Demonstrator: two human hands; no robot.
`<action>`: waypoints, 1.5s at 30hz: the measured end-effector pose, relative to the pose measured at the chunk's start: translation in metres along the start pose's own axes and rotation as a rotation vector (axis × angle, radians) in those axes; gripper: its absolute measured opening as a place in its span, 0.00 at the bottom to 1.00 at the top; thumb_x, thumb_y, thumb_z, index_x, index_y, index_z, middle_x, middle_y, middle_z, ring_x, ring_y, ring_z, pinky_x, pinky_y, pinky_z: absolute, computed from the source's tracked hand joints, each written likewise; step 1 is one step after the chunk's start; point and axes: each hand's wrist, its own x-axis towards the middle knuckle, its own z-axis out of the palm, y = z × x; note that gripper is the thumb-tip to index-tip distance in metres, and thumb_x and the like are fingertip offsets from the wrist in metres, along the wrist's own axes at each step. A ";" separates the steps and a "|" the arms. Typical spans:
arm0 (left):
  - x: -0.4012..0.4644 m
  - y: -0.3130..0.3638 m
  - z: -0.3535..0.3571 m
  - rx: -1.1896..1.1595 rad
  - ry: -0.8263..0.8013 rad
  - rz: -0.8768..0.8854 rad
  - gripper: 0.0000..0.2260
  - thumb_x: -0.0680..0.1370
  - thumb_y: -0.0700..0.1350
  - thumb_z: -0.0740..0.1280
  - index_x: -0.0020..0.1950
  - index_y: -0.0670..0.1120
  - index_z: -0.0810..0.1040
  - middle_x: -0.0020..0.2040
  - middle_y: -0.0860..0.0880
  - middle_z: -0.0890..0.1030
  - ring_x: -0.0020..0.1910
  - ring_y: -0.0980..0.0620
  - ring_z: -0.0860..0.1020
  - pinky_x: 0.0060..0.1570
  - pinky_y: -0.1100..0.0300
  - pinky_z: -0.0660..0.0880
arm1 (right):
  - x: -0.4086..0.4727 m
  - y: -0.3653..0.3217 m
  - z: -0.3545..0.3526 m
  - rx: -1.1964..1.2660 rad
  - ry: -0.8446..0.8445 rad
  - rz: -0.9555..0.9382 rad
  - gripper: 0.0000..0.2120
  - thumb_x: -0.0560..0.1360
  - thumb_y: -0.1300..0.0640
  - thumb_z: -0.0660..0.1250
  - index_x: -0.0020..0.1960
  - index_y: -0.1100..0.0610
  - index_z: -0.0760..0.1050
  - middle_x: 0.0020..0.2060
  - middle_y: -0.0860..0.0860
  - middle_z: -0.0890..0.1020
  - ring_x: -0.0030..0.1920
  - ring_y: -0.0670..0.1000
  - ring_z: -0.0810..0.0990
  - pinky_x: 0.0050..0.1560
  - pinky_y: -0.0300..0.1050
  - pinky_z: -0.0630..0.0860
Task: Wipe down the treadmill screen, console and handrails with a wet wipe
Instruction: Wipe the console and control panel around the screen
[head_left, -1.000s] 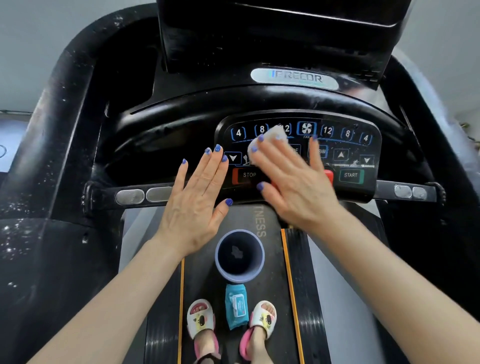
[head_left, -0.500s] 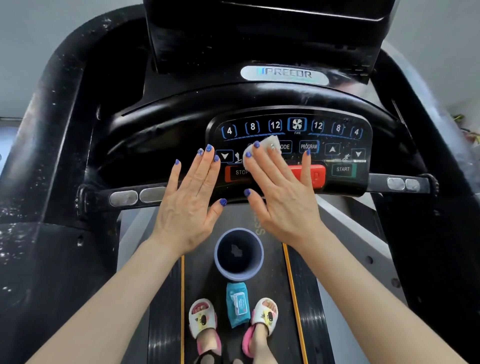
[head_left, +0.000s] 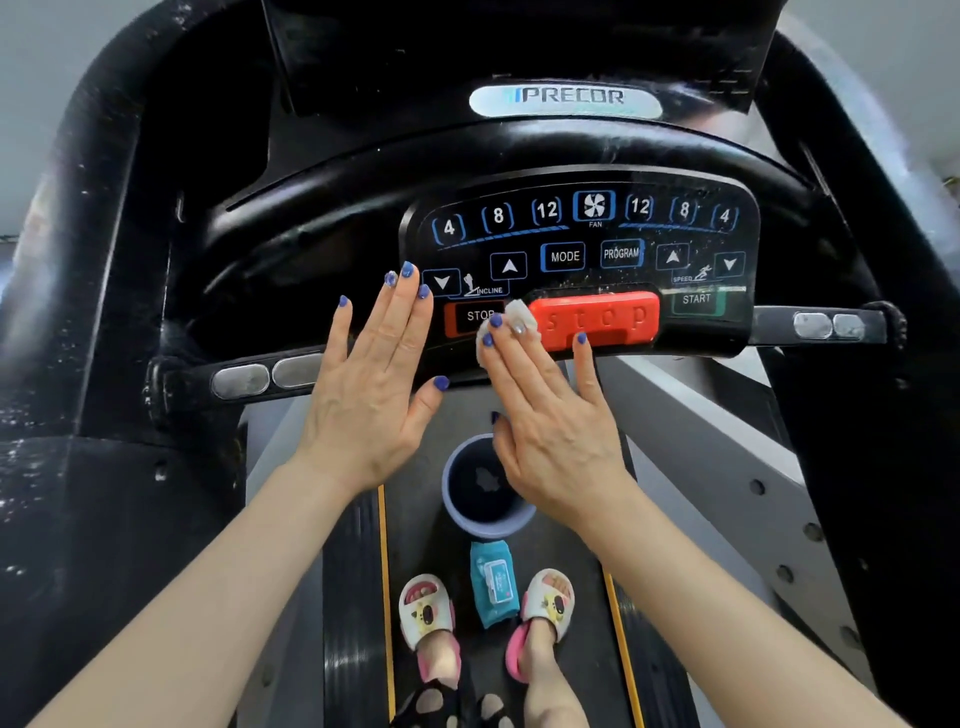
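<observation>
The person stands on the treadmill belt (head_left: 561, 649) facing the console (head_left: 582, 244), and the right hand (head_left: 550, 415) lies flat with straight fingers, pressing a small bunched wet wipe (head_left: 511, 325) against the lower edge of the button panel, between the small STOP key (head_left: 470, 316) and the left end of the red stop bar (head_left: 597, 317). The flat palm likely spreads pressure so the wipe drags evenly over the raised keys. The left hand (head_left: 374, 384) is open too, fingers straight and together, resting on the console's left edge just beside the wipe and holding nothing; it seems placed to steady the person while the other hand works. A blue pack of wipes (head_left: 493, 584) lies on the belt between the slippered feet, with a round bin (head_left: 478, 493) just ahead of it, probably kept close for fresh wipes and spent ones. Specks show on the panel's right side near the START key (head_left: 696, 300).
</observation>
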 end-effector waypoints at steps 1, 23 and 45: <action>0.000 0.000 0.000 -0.002 0.002 -0.003 0.33 0.82 0.53 0.55 0.82 0.41 0.48 0.82 0.44 0.46 0.81 0.47 0.47 0.78 0.43 0.42 | 0.008 0.002 -0.005 0.004 0.008 -0.003 0.32 0.79 0.52 0.56 0.81 0.58 0.53 0.81 0.53 0.54 0.81 0.52 0.51 0.78 0.62 0.38; 0.007 0.006 0.006 0.026 0.041 0.025 0.32 0.82 0.55 0.55 0.81 0.42 0.49 0.82 0.44 0.50 0.81 0.46 0.45 0.78 0.42 0.42 | 0.015 0.031 -0.022 0.235 0.190 0.053 0.25 0.77 0.50 0.61 0.71 0.58 0.74 0.71 0.52 0.74 0.74 0.53 0.69 0.78 0.63 0.43; 0.016 0.013 0.003 0.059 0.015 0.067 0.32 0.82 0.55 0.56 0.81 0.43 0.50 0.81 0.45 0.48 0.80 0.48 0.40 0.77 0.41 0.36 | 0.007 0.022 0.031 0.245 0.619 0.099 0.12 0.79 0.66 0.70 0.62 0.61 0.82 0.64 0.55 0.80 0.68 0.54 0.77 0.74 0.65 0.58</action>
